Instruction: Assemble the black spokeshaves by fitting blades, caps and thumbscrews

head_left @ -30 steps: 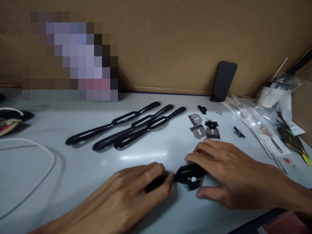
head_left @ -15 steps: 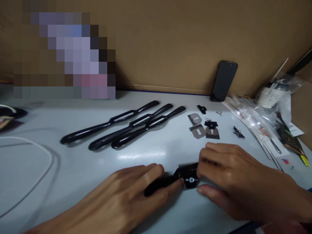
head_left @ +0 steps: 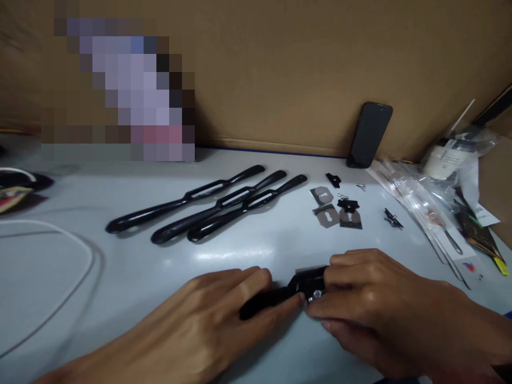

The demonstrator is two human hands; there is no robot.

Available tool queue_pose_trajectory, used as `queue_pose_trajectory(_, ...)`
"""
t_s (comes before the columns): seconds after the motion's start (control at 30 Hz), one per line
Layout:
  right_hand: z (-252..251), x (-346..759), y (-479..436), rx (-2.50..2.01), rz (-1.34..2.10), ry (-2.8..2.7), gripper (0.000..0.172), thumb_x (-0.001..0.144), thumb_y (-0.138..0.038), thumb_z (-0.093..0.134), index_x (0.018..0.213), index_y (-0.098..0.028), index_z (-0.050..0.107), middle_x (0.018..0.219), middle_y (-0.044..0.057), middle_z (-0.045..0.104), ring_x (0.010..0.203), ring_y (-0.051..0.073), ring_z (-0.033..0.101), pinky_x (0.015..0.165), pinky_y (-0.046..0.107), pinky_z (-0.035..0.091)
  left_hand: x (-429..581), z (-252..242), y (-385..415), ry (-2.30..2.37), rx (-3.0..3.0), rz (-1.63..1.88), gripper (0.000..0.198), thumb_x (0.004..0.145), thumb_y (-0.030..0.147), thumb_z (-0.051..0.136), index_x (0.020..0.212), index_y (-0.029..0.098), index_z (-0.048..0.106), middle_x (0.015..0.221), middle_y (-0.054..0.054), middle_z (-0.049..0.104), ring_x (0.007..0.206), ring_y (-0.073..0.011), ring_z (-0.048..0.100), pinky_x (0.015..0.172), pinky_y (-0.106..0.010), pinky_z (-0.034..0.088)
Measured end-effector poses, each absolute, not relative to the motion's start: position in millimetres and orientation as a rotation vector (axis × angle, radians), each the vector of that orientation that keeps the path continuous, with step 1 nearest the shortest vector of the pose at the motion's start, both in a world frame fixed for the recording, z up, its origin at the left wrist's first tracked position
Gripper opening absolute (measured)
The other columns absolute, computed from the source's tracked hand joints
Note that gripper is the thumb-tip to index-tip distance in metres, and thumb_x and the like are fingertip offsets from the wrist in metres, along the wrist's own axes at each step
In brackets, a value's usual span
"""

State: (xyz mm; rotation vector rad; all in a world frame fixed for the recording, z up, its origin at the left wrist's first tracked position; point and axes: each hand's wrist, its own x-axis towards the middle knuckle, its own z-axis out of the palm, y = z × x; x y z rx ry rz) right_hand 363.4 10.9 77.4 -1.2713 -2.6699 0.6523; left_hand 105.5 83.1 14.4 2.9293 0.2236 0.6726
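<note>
In the head view, a person's left hand (head_left: pixel 232 306) is gripping a black tool (head_left: pixel 308 280) over the near bench (head_left: pixel 160 261), fingers closing around its left handle. The right hand (head_left: pixel 380 304) is bunching its fingers over the middle, beside a silver screw (head_left: pixel 317 294); what they are pinching is hidden, so one cannot tell. The step in hand is seemingly setting the screwed part; the next move is calling for a steady left hold. The tool's long axis is running left to right, slanting away, its left handle pointing slightly toward the person.

Loose blades (head_left: pixel 319 215) and screws (head_left: pixel 361 186) suggest a workshop.
</note>
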Motion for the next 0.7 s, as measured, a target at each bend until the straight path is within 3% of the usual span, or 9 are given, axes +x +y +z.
queue_pose_trajectory(0.17,73.7,363.7,11.7,-1.359,0.405,-2.653,0.017,0.096,-0.007,0.060,0.088,-0.016,0.071,0.081,0.004,0.068,0.074,0.019,0.060,0.071,0.034,0.045,104.1,12.9,82.8,0.213,2.935,0.659,0.044,0.115,0.011,0.024,0.138,0.021,0.060,0.087,0.000,0.063,0.063,-0.0134,0.063,0.058,-0.027,0.048)
queue_pose_trajectory(0.27,74.9,363.8,12.8,-1.345,0.519,-2.666,0.016,0.096,-0.010,0.062,0.084,-0.017,0.071,0.081,0.003,0.070,0.075,0.018,0.063,0.074,0.034,0.047,106.3,15.0,82.7,0.226,2.927,0.712,0.044,0.116,0.012,0.022,0.132,0.019,0.062,0.086,0.000,0.064,0.062,-0.0134,0.063,0.058,-0.027,0.048)
queue_pose_trajectory(0.37,77.5,364.7,13.1,-1.312,0.660,-2.617,0.014,0.097,-0.011,0.063,0.093,-0.019,0.073,0.085,0.001,0.072,0.079,0.017,0.067,0.076,0.032,0.048,107.3,16.4,82.6,0.243,2.929,0.734,0.045,0.113,0.007,0.023,0.135,0.016,0.061,0.085,0.000,0.066,0.064,-0.0144,0.066,0.059,-0.027,0.051)
queue_pose_trajectory(0.53,76.7,365.9,10.9,-1.412,0.509,-2.645,0.005,0.096,-0.019,0.071,0.101,-0.018,0.071,0.090,0.003,0.074,0.081,0.022,0.069,0.076,0.037,0.050,105.4,16.0,84.2,0.216,2.926,0.667,0.044,0.112,0.008,0.026,0.135,0.017,0.063,0.088,-0.002,0.066,0.067,-0.0149,0.066,0.059,-0.027,0.050)
queue_pose_trajectory(0.63,74.0,365.4,8.3,-1.495,0.391,-2.678,0.034,0.089,-0.037,0.086,0.112,-0.018,0.068,0.097,0.007,0.076,0.088,0.029,0.071,0.080,0.042,0.053,104.0,13.1,83.1,0.231,2.937,0.665,0.045,0.115,0.012,0.023,0.135,0.017,0.062,0.087,-0.001,0.064,0.065,-0.0150,0.064,0.058,-0.028,0.048)
queue_pose_trajectory(0.7,72.4,364.3,7.7,-1.547,0.324,-2.706,0.044,0.087,-0.042,0.089,0.116,-0.017,0.066,0.099,0.008,0.076,0.088,0.032,0.071,0.081,0.045,0.053,102.4,9.7,81.3,0.245,2.926,0.693,0.046,0.115,0.012,0.022,0.134,0.019,0.064,0.087,-0.002,0.063,0.065,-0.0154,0.062,0.057,-0.029,0.047)
